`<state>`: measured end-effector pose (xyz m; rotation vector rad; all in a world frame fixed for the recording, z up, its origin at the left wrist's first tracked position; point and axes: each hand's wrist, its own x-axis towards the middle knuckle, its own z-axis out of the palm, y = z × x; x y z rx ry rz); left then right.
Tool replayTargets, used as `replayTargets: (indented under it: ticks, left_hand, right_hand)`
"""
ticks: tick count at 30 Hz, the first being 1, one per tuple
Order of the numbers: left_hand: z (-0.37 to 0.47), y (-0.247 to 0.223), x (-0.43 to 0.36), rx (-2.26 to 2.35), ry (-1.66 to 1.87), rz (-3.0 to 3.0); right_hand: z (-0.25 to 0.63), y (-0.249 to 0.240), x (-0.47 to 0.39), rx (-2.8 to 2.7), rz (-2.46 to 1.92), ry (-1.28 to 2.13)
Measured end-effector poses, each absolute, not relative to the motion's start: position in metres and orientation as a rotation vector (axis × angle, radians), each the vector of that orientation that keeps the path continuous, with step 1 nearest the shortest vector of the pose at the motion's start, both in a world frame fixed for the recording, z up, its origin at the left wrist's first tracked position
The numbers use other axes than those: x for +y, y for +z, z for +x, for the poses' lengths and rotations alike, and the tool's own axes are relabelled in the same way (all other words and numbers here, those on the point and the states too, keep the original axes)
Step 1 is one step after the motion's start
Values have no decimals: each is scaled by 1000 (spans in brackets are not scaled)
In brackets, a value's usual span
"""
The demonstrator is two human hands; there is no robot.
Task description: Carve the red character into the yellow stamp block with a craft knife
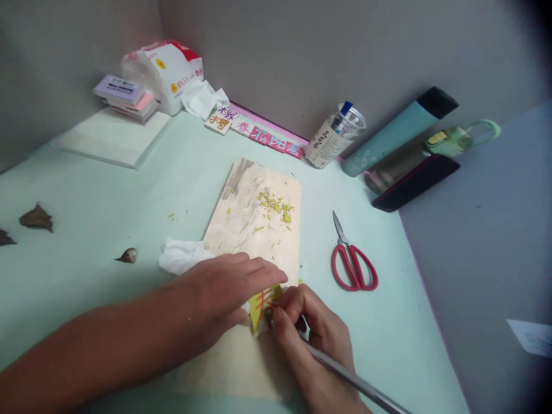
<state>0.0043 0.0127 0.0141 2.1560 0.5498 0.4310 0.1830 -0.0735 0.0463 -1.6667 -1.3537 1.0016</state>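
Observation:
A small yellow carving block (264,300) with an orange-red character on it lies near the middle of the wooden board (276,256). My left hand (233,282) reaches across from the left and grips the block, its fingers along the top and thumb at the near left side. In a pen grip, my right hand (317,339) holds a slim metal-handled carving knife (345,376) against the block's right side. Its tip is hidden by my fingers. Yellow shavings (276,204) are scattered over the upper board. A crumpled white tissue (183,256) sits beside my left hand.
Red-handled scissors (354,267) lie right of the board. Dark dried husks (37,218) are at left. Along the back are a tissue pack (166,72), stacked small boxes (125,95), carved character tiles (263,138), a clear cup (330,138), a teal bottle (390,132) and a phone (416,183).

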Motion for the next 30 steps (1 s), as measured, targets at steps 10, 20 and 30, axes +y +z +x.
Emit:
replayTargets:
  ticks: [10, 20, 30]
  left_hand:
    - [-2, 6, 13, 510, 507, 2153]
    - [2, 20, 12, 551, 466, 2173]
    - [3, 23, 11, 565, 470, 2179]
  right_hand:
    - [187, 44, -79, -1507, -1624, 972]
    - [187, 46, -82, -1395, -1620, 1140]
    - [188, 45, -82, -1437, -1619, 1155]
